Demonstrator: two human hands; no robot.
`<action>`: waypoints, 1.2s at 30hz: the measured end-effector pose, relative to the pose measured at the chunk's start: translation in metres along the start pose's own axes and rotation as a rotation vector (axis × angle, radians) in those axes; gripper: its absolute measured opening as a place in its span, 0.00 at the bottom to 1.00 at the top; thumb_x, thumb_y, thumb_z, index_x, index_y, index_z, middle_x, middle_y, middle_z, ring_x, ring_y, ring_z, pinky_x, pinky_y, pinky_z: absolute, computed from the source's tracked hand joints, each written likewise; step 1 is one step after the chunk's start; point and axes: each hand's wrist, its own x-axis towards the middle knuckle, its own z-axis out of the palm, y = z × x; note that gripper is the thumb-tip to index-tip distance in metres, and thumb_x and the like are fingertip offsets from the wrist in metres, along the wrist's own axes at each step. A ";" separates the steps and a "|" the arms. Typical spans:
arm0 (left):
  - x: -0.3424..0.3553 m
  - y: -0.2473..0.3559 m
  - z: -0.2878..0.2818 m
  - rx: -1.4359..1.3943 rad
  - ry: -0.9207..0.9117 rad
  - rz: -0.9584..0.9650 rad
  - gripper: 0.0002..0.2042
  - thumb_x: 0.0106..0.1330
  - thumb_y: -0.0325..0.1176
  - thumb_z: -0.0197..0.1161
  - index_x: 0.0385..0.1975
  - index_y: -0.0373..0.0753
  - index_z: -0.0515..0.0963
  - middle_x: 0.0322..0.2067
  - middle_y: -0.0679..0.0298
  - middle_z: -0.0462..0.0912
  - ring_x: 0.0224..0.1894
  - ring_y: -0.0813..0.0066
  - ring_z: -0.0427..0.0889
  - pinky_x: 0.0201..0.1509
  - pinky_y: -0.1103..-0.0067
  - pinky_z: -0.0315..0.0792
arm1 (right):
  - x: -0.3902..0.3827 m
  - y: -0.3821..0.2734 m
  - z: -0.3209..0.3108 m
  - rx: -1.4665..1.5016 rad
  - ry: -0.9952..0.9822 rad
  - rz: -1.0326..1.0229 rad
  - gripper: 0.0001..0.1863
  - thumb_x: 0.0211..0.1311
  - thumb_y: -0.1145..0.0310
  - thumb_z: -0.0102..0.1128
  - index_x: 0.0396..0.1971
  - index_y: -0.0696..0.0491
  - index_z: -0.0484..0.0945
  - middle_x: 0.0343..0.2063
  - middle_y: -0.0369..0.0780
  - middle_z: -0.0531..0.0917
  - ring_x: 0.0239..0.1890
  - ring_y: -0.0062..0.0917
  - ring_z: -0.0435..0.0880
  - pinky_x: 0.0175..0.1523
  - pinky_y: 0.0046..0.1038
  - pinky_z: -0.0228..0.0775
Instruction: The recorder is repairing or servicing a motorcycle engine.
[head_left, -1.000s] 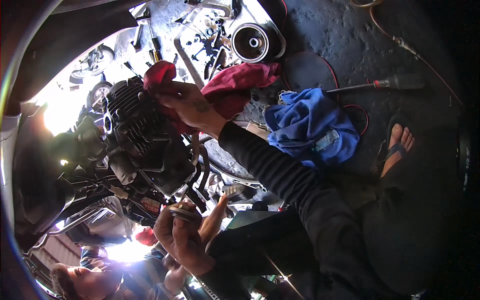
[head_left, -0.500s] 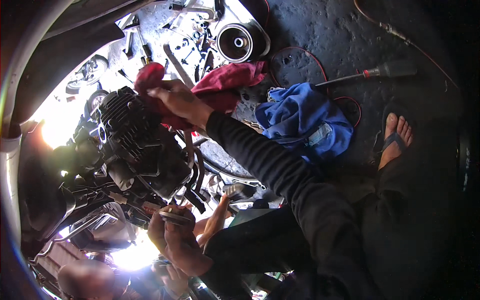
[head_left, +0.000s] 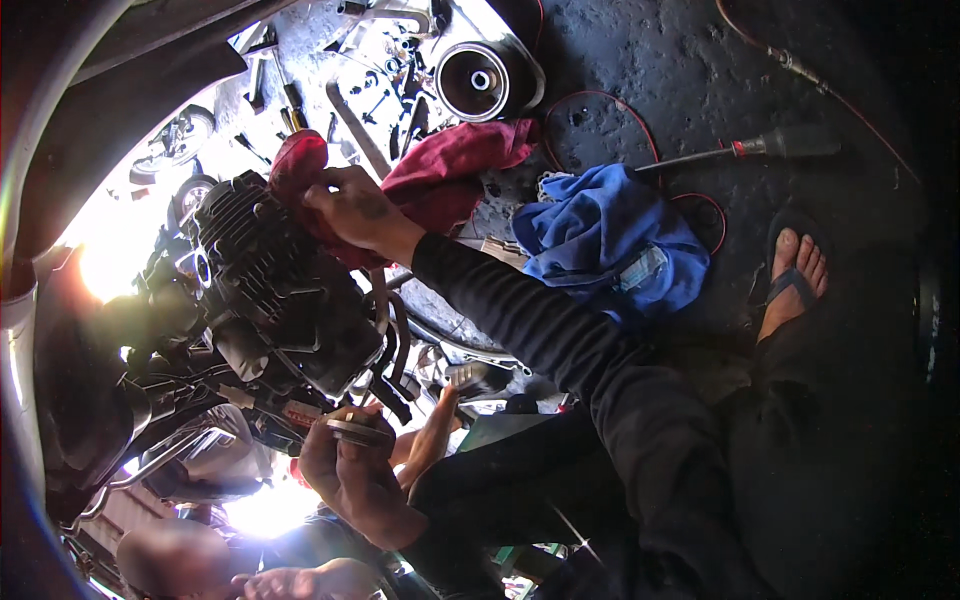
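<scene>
Head view, the only one, showed the right hand (head_left: 365, 212) reaching to the far left with its fingers closed in a red cloth (head_left: 300, 165), the tips partly hidden in the folds. That cloth lay at the right side of a finned engine (head_left: 240, 220); whether it pressed on the metal could not be told. More red fabric (head_left: 455, 160) ran behind the wrist, perhaps the same piece. Nearer, the left hand (head_left: 350, 475) pinched a round metal-edged part (head_left: 360, 432) narrowly between its fingers, apart from the engine. Over the last second the scene had slid only slightly in view and both grips stayed the same, which suggested that cloth and part remained in use, with neither hand free. At the near left, a co-worker's hand (head_left: 290, 582) had shifted leftward. To the right on the floor (head_left: 680, 60) lay a blue cloth (head_left: 610, 240) and a dark-handled tool (head_left: 790, 145); farther off were a round drum (head_left: 472, 82) and scattered small parts (head_left: 395, 75).
</scene>
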 end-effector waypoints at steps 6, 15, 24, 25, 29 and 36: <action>0.003 0.003 -0.004 0.040 -0.007 0.035 0.20 0.59 0.36 0.62 0.42 0.25 0.69 0.32 0.52 0.78 0.34 0.68 0.79 0.36 0.80 0.73 | -0.010 -0.031 0.001 -0.060 -0.017 -0.019 0.13 0.56 0.65 0.55 0.30 0.61 0.80 0.25 0.37 0.81 0.28 0.19 0.76 0.36 0.25 0.68; -0.002 -0.003 -0.007 0.049 -0.013 0.016 0.20 0.60 0.38 0.62 0.41 0.26 0.70 0.32 0.53 0.78 0.33 0.71 0.78 0.34 0.83 0.72 | 0.003 -0.032 0.008 0.100 -0.086 -0.046 0.09 0.56 0.72 0.52 0.31 0.59 0.80 0.24 0.37 0.80 0.26 0.17 0.75 0.34 0.22 0.67; 0.000 0.005 0.009 0.092 -0.043 0.033 0.21 0.58 0.42 0.63 0.37 0.26 0.73 0.30 0.55 0.78 0.31 0.75 0.77 0.34 0.86 0.70 | 0.002 -0.020 -0.004 0.429 -0.046 0.187 0.11 0.57 0.72 0.50 0.36 0.59 0.78 0.28 0.36 0.81 0.32 0.16 0.75 0.40 0.22 0.66; 0.001 0.005 0.010 0.092 -0.047 0.029 0.21 0.58 0.42 0.63 0.37 0.26 0.73 0.30 0.55 0.78 0.31 0.75 0.77 0.34 0.86 0.70 | 0.005 -0.010 0.003 0.304 -0.062 0.045 0.11 0.57 0.73 0.49 0.37 0.59 0.78 0.28 0.36 0.81 0.33 0.16 0.75 0.41 0.22 0.66; 0.001 0.009 0.005 0.167 -0.057 -0.001 0.22 0.57 0.44 0.63 0.35 0.25 0.74 0.29 0.56 0.78 0.30 0.76 0.77 0.34 0.86 0.70 | -0.014 -0.024 -0.006 0.122 -0.179 -0.128 0.12 0.57 0.73 0.49 0.38 0.59 0.78 0.30 0.35 0.81 0.35 0.17 0.75 0.44 0.22 0.66; 0.005 0.013 0.020 0.151 -0.088 0.078 0.22 0.57 0.44 0.63 0.34 0.26 0.74 0.28 0.59 0.78 0.28 0.76 0.76 0.32 0.85 0.69 | 0.005 0.004 -0.011 0.103 -0.064 -0.048 0.12 0.56 0.72 0.50 0.36 0.59 0.79 0.31 0.39 0.82 0.36 0.22 0.77 0.46 0.25 0.66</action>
